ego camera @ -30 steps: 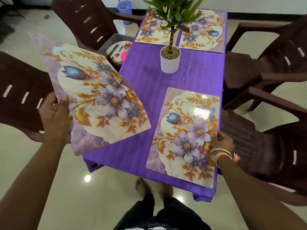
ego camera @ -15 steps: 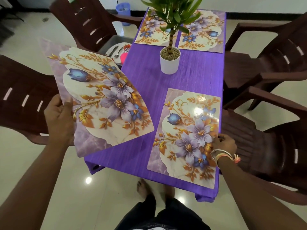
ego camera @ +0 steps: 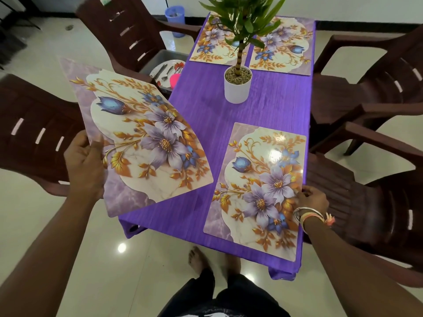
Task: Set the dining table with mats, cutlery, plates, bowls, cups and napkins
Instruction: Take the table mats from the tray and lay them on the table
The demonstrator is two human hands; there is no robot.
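So the left hand [ego camera: 84,165] gripped the loose mat [ego camera: 142,138] by its edge, and it had drifted a bit further over the table [ego camera: 206,124]. The potted plant [ego camera: 238,86] stood mid-table. The right hand [ego camera: 314,199] pinched the right edge of the laid mat [ego camera: 258,191].

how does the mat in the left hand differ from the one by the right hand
The held mat is raised, gripped at its edge by the left hand; the laid mat lies flat on the table, with the right hand resting at its right edge. The held mat is skewed and hangs past the table's left side; the laid mat sits square to the table's edges. Both carry the same purple-and-gold flower print.
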